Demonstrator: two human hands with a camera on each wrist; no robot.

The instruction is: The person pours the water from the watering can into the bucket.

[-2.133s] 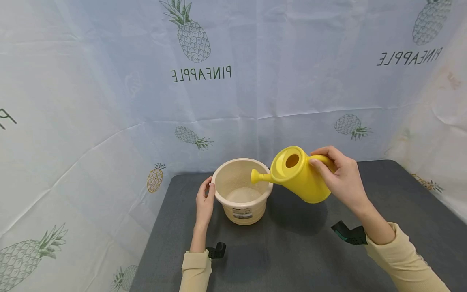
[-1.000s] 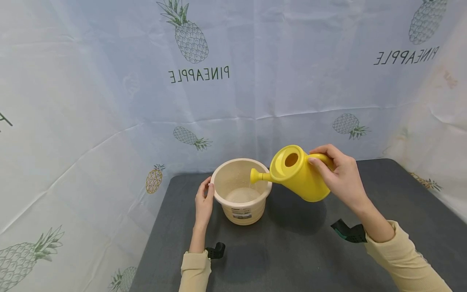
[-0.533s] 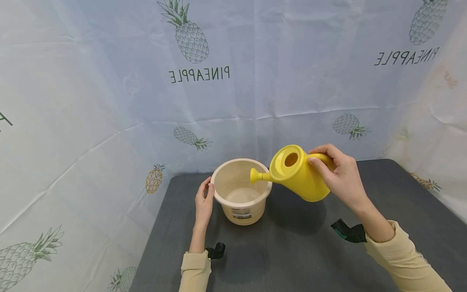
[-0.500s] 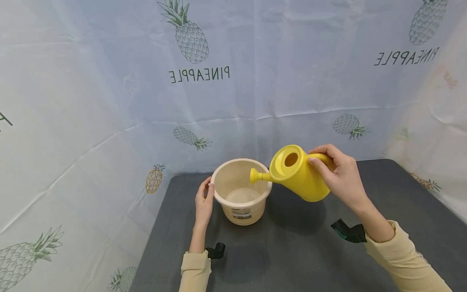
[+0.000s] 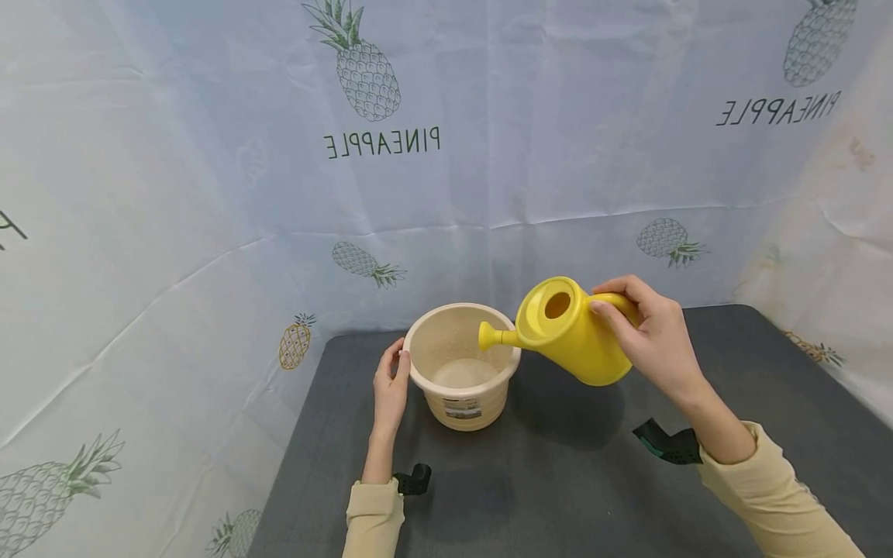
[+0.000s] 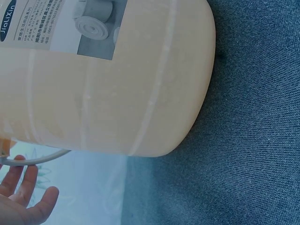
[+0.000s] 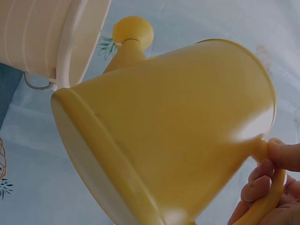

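Note:
A yellow watering can (image 5: 586,345) is held above the table in my right hand (image 5: 652,333), whose fingers and thumb wrap its handle (image 7: 269,197). The can tips left, its sprinkler head (image 5: 487,335) over the inside of a cream plastic bucket (image 5: 463,407). Shallow clear liquid seems to cover the bucket's bottom. My left hand (image 5: 392,387) rests at the bucket's left rim with fingers fairly straight. In the left wrist view, fingers (image 6: 28,185) touch the thin grey bail handle (image 6: 47,158); the thumb is out of sight there.
The bucket stands upright on a dark grey table (image 5: 544,504), a printed label (image 5: 463,408) on its front. Behind and beside the table hangs a pale curtain (image 5: 544,155) with pineapple prints. A black wrist mount (image 5: 670,443) sits on the right forearm.
A faint trickle below the sprinkler head and ripples in the bucket showed about a second ago; now the liquid looks smooth. Both hands, the can and the bucket stay nearly still.

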